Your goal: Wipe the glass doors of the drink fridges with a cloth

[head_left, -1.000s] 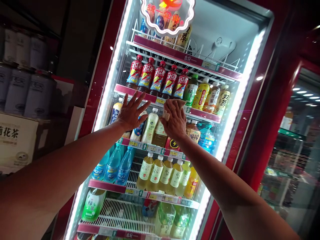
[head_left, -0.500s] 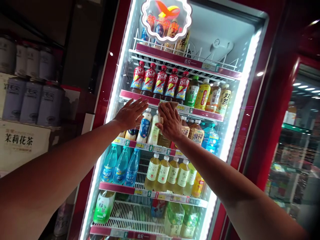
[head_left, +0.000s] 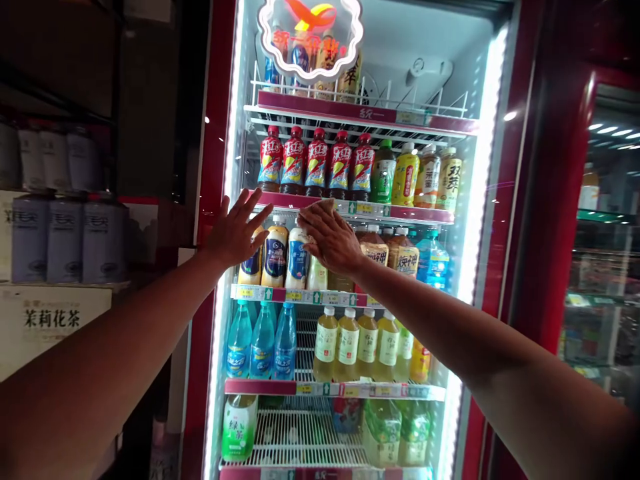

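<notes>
Right hand: grip closed flat over a folded cloth, pinning it to the fridge door glass at mid-height. Left hand: fingers spread, flat near the door's left edge. The cloth looks soft and light; hold it by palm pressure over its centre.

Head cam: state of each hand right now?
Left hand: open, spread flat against the fridge door, holding nothing.
Right hand: holding a tan cloth, pressed to the glass.
</notes>
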Demonstrator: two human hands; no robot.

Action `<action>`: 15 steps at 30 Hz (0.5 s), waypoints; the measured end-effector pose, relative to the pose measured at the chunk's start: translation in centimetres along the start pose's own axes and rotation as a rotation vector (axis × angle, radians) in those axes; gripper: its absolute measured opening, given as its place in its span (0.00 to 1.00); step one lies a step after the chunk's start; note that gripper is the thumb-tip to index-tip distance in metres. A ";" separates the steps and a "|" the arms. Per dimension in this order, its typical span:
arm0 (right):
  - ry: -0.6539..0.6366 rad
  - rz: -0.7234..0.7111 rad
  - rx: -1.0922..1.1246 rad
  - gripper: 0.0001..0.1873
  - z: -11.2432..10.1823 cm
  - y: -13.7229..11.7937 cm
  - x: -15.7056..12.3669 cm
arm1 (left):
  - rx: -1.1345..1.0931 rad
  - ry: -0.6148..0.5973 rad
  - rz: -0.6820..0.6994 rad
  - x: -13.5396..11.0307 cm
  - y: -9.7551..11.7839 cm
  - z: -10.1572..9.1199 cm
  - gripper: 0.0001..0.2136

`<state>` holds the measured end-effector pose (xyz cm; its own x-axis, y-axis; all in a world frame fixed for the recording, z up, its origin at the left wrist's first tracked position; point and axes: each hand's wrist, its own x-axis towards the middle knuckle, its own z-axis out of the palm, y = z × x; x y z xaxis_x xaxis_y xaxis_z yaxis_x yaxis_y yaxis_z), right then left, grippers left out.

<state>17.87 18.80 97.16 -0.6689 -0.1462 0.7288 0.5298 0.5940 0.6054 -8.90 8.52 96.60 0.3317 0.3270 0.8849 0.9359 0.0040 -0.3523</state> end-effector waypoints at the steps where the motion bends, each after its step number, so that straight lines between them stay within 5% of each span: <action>1: -0.002 -0.005 -0.002 0.36 0.0 0.1 0.5 | -0.006 0.005 0.002 0.0 -0.1 0.0 0.28; 8: 0.100 0.174 0.036 0.36 0.8 -0.8 3.5 | -0.022 -0.021 -0.003 -0.2 -0.4 -0.6 0.31; 15: 0.023 0.053 0.030 0.38 0.4 -1.5 4.2 | -0.022 -0.081 0.004 1.0 -0.9 -2.5 0.26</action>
<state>14.03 17.66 99.23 -0.6282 -0.1315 0.7669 0.5478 0.6251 0.5559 -9.11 6.45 98.53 0.3259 0.4020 0.8557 0.9372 -0.0184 -0.3483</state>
